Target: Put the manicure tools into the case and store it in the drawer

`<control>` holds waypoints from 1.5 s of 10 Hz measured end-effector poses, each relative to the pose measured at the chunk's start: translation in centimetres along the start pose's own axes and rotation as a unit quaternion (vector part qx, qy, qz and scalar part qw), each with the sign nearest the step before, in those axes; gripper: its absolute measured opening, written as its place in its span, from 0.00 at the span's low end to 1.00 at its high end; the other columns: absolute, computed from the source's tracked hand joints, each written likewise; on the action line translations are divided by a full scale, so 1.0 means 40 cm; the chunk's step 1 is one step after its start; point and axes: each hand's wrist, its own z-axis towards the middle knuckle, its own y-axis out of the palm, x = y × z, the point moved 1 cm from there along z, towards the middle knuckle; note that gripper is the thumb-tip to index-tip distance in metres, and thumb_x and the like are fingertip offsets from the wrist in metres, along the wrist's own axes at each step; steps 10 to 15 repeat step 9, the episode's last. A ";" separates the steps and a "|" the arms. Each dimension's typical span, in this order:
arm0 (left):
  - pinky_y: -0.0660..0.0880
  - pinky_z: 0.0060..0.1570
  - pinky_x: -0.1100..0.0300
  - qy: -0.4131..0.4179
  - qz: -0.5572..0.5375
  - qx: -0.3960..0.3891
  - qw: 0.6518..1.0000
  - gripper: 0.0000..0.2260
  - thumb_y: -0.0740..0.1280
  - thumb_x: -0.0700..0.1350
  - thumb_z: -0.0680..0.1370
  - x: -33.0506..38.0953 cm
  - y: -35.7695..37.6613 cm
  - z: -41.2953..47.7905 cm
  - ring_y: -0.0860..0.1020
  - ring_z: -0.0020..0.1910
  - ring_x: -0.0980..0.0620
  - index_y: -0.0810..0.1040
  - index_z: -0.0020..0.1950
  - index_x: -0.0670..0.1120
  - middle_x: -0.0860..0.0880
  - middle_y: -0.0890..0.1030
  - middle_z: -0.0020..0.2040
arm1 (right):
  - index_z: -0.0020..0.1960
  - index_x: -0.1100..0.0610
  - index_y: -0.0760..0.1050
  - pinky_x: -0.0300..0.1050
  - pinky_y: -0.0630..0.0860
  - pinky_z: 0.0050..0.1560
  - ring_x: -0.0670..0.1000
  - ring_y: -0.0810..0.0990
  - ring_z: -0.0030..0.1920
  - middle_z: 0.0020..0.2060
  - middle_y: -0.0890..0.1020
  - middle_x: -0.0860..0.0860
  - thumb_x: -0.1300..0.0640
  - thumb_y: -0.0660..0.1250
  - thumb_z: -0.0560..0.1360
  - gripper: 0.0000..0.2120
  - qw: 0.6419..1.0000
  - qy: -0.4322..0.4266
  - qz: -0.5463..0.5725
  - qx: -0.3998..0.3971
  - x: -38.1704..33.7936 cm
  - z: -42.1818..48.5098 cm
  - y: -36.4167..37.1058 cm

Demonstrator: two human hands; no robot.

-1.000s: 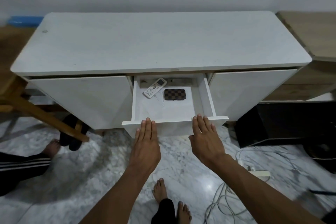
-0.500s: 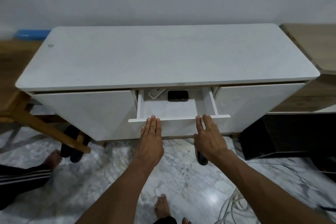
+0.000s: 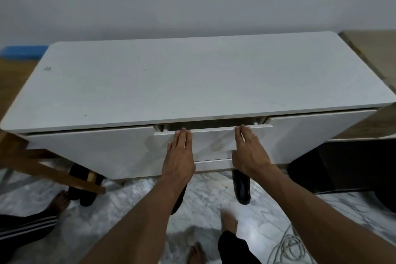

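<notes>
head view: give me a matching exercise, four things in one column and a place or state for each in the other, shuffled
Things
1. drawer
2. left hand
3. blue box
4. white cable

Place or state
A. on the floor, lower right
B. almost shut, with a thin gap at the top
C. far left edge of the view
D. flat on the drawer front, fingers straight

Pairs: 1-B, 2-D, 3-C, 4-A

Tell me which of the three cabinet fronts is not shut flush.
The middle drawer: it juts out, a dark gap above it, with the left hand and right hand flat on it. The left front and right front sit closed.
</notes>
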 end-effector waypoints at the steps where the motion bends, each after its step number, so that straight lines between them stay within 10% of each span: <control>1: 0.49 0.76 0.50 0.009 -0.023 0.027 0.999 0.38 0.61 0.32 0.73 -0.004 0.010 0.028 0.44 0.78 0.43 0.45 0.78 0.40 0.41 0.48 0.79 | 0.77 0.64 0.44 0.51 0.47 0.78 0.58 0.46 0.78 0.78 0.49 0.59 0.58 0.59 0.77 0.36 1.000 -0.003 0.008 -0.001 0.005 0.033 -0.005; 6: 0.56 0.75 0.47 0.004 -0.005 0.020 1.000 0.39 0.65 0.32 0.68 -0.019 0.019 0.075 0.53 0.77 0.37 0.53 0.77 0.36 0.37 0.56 0.77 | 0.77 0.64 0.43 0.53 0.52 0.78 0.58 0.46 0.78 0.77 0.47 0.57 0.56 0.61 0.75 0.39 0.999 -0.034 -0.018 -0.003 0.027 0.078 -0.001; 9: 0.50 0.76 0.49 -0.054 -0.091 -0.016 0.994 0.33 0.46 0.63 0.79 0.006 -0.028 0.003 0.53 0.78 0.46 0.48 0.80 0.47 0.45 0.54 0.79 | 0.76 0.58 0.57 0.50 0.64 0.71 0.56 0.65 0.73 0.74 0.65 0.56 0.45 0.60 0.79 0.31 0.997 -0.046 0.065 -0.001 0.024 0.047 -0.124; 15: 0.50 0.76 0.49 -0.054 -0.091 -0.016 0.994 0.33 0.46 0.63 0.79 0.006 -0.028 0.003 0.53 0.78 0.46 0.48 0.80 0.47 0.45 0.54 0.79 | 0.76 0.58 0.57 0.50 0.64 0.71 0.56 0.65 0.73 0.74 0.65 0.56 0.45 0.60 0.79 0.31 0.997 -0.046 0.065 -0.001 0.024 0.047 -0.124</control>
